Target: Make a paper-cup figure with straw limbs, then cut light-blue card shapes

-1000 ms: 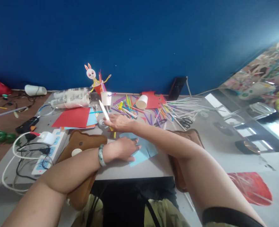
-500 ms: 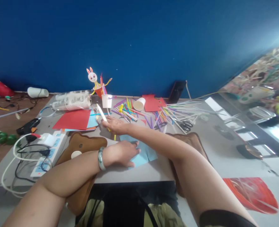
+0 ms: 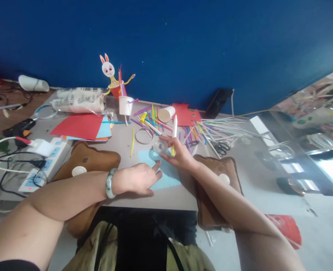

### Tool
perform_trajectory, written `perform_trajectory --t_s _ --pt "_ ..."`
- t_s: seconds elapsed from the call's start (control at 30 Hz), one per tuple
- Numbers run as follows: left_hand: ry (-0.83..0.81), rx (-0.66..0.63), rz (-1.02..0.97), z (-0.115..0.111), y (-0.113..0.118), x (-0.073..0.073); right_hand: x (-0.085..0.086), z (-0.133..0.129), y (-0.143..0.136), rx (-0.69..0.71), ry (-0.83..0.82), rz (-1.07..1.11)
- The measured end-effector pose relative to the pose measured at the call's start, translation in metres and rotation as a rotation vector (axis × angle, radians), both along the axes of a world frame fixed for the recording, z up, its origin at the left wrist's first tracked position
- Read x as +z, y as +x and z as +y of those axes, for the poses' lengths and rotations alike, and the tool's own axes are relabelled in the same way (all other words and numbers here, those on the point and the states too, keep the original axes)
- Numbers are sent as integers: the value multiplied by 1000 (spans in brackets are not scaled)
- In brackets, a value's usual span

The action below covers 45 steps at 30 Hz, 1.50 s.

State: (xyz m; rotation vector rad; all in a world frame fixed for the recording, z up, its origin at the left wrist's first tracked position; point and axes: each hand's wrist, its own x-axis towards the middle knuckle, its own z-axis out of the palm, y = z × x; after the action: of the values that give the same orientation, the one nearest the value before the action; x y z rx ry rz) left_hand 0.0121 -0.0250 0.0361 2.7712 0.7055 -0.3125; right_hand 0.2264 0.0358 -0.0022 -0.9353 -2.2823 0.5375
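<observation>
A light blue sheet of paper [image 3: 169,177] lies on the grey table in front of me. My left hand [image 3: 140,177], with a bangle on the wrist, rests at the sheet's left part, fingers apart and holding nothing. Over the sheet's upper edge, my right hand [image 3: 178,151] grips a small clear round object [image 3: 160,146] between thumb and fingers. A white pen-like stick with a yellow end [image 3: 174,130] stands up from the same hand. Just left of them is a ring-shaped item [image 3: 144,136], lying by a yellow strip [image 3: 132,143].
Brown cushions [image 3: 94,160] flank the sheet. Behind are coloured sticks, a paper cup [image 3: 166,114], a rabbit figure [image 3: 108,69] and red paper [image 3: 77,127]. Black scissors [image 3: 221,148] lie right; a power strip [image 3: 53,158] with cables lies left.
My right hand has moved right, from beside the red paper to above the blue sheet, now with the clear round object. My left hand has shifted slightly left. The camera view has also shifted.
</observation>
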Motion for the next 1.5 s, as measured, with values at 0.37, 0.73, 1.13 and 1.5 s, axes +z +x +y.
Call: perform_trajectory --t_s 0.37,0.73,1.13,1.5 --pt "-12 49 8 -5 2 0 2 -2 6 140 -99 -70" --pt "-8 31 20 -2 0 -21 -1 -2 11 161 -208 -109" --pt "-13 80 -42 -9 -3 -36 -6 0 11 158 -283 -79" --pt "-13 123 -44 -9 -3 -28 -5 1 11 155 -315 -90"
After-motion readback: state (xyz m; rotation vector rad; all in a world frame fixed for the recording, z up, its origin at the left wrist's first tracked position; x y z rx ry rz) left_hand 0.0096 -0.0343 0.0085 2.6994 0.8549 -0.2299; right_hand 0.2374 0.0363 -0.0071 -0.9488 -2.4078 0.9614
